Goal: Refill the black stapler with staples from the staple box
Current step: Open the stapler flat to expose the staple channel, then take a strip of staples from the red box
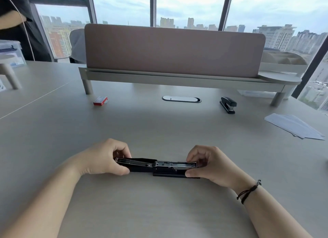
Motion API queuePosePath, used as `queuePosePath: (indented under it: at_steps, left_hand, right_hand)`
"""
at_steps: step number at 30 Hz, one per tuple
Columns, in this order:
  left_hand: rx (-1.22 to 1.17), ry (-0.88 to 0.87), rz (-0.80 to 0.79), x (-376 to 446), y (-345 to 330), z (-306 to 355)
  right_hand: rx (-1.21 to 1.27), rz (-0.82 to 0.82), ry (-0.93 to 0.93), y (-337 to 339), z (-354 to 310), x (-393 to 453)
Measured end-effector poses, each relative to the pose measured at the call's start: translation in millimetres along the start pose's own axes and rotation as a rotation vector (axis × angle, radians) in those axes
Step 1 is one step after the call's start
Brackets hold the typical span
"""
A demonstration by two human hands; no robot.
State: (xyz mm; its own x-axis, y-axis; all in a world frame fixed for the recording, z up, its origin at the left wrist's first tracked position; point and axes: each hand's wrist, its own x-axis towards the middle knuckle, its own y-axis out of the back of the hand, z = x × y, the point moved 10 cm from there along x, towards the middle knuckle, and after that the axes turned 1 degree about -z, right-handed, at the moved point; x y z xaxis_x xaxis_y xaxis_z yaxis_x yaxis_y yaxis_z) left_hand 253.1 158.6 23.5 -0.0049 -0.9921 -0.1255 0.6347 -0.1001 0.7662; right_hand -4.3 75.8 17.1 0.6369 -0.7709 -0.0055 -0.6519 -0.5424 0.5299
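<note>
A black stapler (156, 166) lies swung fully open and flat on the grey table, its metal staple channel facing up. My left hand (104, 159) grips its left end, the lid part. At the right end my right hand (209, 165) holds the base and magazine, thumb under the front edge. The red and white staple box (100, 101) sits far back on the left, well out of both hands, its drawer slightly pulled out.
A second black stapler (228, 104), closed, stands at the back right. White sheets of paper (294, 126) lie at the right edge. A raised shelf with a pink divider panel (174, 49) spans the back. A cable grommet (181, 98) sits mid-table. A person stands far left.
</note>
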Motion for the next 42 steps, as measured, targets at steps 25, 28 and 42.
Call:
queuePosePath:
  at_steps: [25,28,42]
  left_hand:
    - [-0.766,0.226,0.618,33.8,62.2,-87.0]
    - [-0.863,0.198,0.681,34.8,68.1,-98.4]
    - [-0.982,0.212,0.838,36.6,80.2,-116.9]
  right_hand:
    - [-0.011,0.001,-0.085,-67.6,-62.5,156.9]
    - [0.015,0.011,-0.083,-101.6,-70.3,203.6]
    - [-0.379,0.176,0.078,-160.3,-100.2,369.8]
